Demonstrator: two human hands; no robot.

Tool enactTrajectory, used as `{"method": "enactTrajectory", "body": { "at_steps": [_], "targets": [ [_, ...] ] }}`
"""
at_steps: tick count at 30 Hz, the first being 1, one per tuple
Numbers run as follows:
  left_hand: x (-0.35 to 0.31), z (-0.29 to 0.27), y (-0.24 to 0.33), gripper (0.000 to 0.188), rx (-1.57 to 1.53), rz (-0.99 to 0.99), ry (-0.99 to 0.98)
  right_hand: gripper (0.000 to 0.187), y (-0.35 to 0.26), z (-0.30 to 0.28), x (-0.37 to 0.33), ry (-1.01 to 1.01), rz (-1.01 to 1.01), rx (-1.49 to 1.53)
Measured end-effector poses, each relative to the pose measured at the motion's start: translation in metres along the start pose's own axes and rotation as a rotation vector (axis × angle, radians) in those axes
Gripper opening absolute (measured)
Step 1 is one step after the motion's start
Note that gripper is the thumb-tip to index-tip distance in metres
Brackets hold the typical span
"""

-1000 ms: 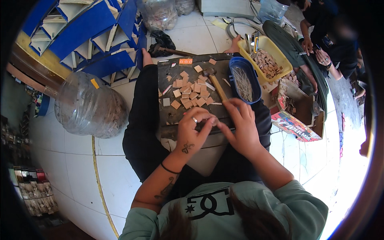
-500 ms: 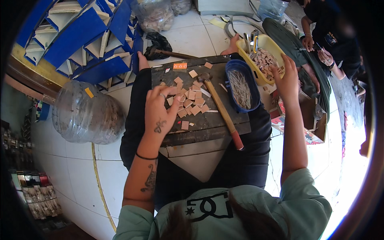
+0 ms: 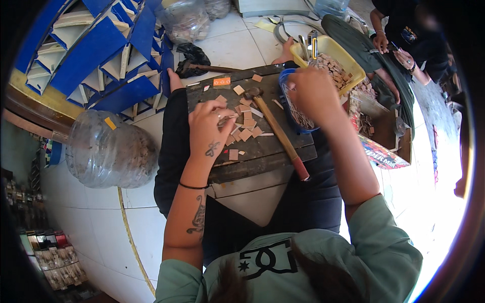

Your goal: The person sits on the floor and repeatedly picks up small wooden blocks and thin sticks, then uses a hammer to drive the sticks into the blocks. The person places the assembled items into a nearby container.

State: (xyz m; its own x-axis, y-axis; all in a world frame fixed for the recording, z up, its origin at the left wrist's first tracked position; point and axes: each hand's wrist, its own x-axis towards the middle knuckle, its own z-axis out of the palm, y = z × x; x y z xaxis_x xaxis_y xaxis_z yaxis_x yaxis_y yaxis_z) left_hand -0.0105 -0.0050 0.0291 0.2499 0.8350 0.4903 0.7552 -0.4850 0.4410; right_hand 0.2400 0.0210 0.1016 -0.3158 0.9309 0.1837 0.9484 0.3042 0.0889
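Observation:
My left hand is closed over the board, its thumb and fingers pinching a small wooden tile. Beneath and beside it, several square wooden tiles lie in a loose pile on the dark board across my lap. My right hand is over the blue tub of thin pale sticks, its fingers curled together and a little blurred. Whatever they may hold is hidden. Between my hands rests a hammer, its wooden handle red at the end.
Behind the right hand stands a yellow basket full of wooden pieces, with tools at its left edge. An open cardboard box sits at right. Blue racks and a clear plastic container are on the left. Another person's hands work at upper right.
My right hand has swung left from beside the yellow basket to above the blue tub, its fingers curling. My left hand has lifted slightly off the pile with a tile pinched in it.

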Motion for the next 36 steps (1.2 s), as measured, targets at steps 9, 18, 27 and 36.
{"method": "enactTrajectory", "body": {
  "at_steps": [9, 18, 27, 36],
  "targets": [
    [-0.036, -0.002, 0.037, 0.014, -0.324, -0.129, 0.014, 0.020, 0.002, 0.052, -0.009, -0.206, 0.126, -0.102],
    [-0.054, 0.008, 0.048, 0.014, -0.301, -0.032, -0.014, 0.014, 0.025, 0.020, -0.020, -0.066, 0.255, 0.699],
    [-0.060, 0.021, 0.044, 0.015, -0.278, 0.028, 0.034, 0.012, -0.032, 0.033, -0.066, -0.236, 0.179, 1.722],
    [-0.059, 0.019, 0.049, 0.017, -0.262, -0.050, 0.098, 0.008, -0.059, 0.051, -0.065, -0.005, 0.193, 1.510]
  ]
}}
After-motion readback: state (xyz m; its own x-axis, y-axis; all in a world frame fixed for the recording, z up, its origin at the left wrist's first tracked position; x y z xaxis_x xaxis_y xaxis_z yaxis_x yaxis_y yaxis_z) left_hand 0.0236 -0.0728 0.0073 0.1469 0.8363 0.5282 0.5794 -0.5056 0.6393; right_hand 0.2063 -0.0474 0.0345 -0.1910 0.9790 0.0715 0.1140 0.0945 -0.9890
